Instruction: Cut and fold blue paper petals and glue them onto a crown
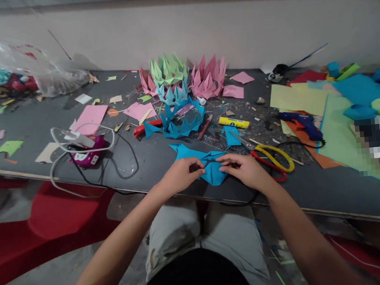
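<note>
A folded piece of blue paper (215,174) is held at the table's front edge between my two hands. My left hand (186,173) pinches its left side with thumb and finger. On the opposite side, my right hand (240,168) grips the paper the same way. More folded blue paper (191,152) lies just behind my fingers. Scissors with red and yellow handles (275,156) rest right beside my right hand. A small blue paper piece (232,136) lies by the blades. Farther back stands a ring of folded blue paper points (184,124).
Green (168,69) and pink (208,77) paper crowns stand near the wall. A yellow glue stick (234,122) and a blue glue gun (304,124) lie to the right. Leftward are a purple power adapter (90,154) with cables and a plastic bag (56,79). Scraps litter the table.
</note>
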### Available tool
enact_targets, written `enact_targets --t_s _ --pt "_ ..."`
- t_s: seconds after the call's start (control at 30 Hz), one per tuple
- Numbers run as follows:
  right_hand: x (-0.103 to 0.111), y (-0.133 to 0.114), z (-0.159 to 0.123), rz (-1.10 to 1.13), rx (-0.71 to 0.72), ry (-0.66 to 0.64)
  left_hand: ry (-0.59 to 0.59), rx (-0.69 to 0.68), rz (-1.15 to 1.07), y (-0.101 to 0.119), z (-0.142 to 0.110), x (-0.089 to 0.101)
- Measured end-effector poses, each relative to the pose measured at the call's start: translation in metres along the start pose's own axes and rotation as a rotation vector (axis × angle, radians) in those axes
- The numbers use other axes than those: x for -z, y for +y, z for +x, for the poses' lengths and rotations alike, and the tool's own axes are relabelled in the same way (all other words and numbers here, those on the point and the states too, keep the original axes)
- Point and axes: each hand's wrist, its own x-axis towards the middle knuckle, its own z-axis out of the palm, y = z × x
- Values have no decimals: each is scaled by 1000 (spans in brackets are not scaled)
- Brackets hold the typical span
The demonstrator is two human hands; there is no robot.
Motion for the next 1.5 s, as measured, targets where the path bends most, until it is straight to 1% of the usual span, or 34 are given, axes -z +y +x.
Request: enact_targets --t_s 0.07,0.13,0.3,0.4,0.47,0.57,0.67,0.73,0.8,0.97,1.1,1.23,1.37,1.5 --pt "1 -4 4 -122 0 -14 20 14 80 0 0 -1" --pt "0 -6 6 -185 16 -24 41 28 148 -2 0 -3" --pt "-4 -1 1 -199 125 -9 77 51 270 -3 -1 -11" --pt "-5 3 -2 -248 153 -45 80 45 309 -3 -1 -13" --pt "-6 4 -2 -303 176 -57 83 17 300 -5 -2 -12" --pt "-7 3 -2 -405 230 -46 90 -76 264 -10 -4 -10" --pt "-7 -3 -1 -542 297 -63 100 -156 256 -14 -5 -9" --pt "-7 -7 0 -625 331 -92 109 -164 269 -15 -5 -9" --pt "-7 -10 2 -675 359 -110 114 -143 275 -15 -4 -10" --pt "-14 -10 11 -708 386 -75 117 -77 251 -14 -2 -9" --pt "-21 -5 17 -680 468 -59 128 -63 238 -15 -1 -9" --pt "-21 3 19 -659 550 -58 103 -153 232 -21 -2 -7" --pt "-18 6 18 -690 594 -76 63 -254 238 -27 -4 -4" --pt "-15 7 18 -724 643 -98 44 -263 312 -27 -7 -3"
